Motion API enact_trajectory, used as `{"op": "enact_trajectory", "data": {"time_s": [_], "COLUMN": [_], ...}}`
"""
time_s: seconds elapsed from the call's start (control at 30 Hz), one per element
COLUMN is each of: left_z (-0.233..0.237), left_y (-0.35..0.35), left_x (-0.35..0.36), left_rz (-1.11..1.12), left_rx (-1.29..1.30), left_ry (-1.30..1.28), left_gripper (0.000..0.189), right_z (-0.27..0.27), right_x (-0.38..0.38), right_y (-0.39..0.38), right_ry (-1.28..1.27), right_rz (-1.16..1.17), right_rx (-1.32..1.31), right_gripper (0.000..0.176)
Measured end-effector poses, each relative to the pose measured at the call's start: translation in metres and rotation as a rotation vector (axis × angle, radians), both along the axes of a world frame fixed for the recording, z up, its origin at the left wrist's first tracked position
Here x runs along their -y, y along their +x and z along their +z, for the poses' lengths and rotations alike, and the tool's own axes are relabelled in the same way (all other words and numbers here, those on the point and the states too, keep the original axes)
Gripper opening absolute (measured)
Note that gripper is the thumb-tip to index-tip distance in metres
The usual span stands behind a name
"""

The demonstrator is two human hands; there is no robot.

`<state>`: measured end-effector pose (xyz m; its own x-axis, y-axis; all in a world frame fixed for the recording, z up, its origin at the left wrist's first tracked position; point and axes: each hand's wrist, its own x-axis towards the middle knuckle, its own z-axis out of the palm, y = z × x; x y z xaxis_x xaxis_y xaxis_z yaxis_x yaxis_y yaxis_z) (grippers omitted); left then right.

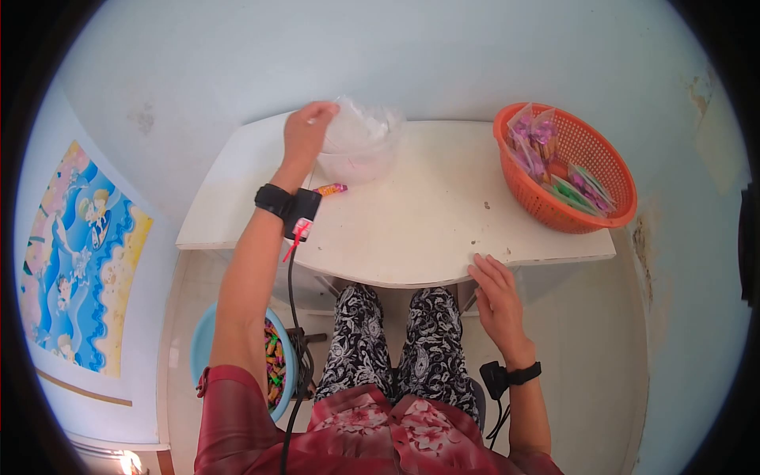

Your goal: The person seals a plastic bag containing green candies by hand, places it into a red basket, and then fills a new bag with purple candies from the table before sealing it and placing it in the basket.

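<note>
My left hand [307, 138] is at the back left of the table, its fingers closed on the edge of a clear plastic bag [356, 127]. That plastic sits in a see-through round tub [356, 166]. A wrapped candy [332, 189] in orange and purple lies just in front of the tub, beside my left wrist. My right hand [499, 299] rests at the table's front edge with its fingers stretched out, holding nothing.
An orange basket [546, 207] holding several clear bags of candies [532, 146] stands at the right of the white table [427, 229]. On the floor at left, a blue basin [204, 336] contains many wrapped candies [275, 364]. A black cable [291, 293] hangs from my left wrist.
</note>
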<state>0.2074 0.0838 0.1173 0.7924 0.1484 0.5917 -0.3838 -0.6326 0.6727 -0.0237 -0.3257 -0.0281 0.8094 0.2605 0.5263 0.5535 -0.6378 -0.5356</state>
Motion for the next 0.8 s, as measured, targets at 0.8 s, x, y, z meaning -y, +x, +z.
{"op": "enact_trajectory", "data": {"time_s": [0.8], "left_z": [0.087], "left_y": [-0.015], "left_x": [-0.027], "left_rz": [-0.279], "left_rx": [0.261], "left_ry": [-0.782], "left_gripper": [0.025], "right_z": [-0.004], "right_x": [-0.004], "right_y": [-0.002], "right_ry": [-0.003], "right_rz": [-0.009], "right_rx": [-0.027], "right_gripper": [0.052]}}
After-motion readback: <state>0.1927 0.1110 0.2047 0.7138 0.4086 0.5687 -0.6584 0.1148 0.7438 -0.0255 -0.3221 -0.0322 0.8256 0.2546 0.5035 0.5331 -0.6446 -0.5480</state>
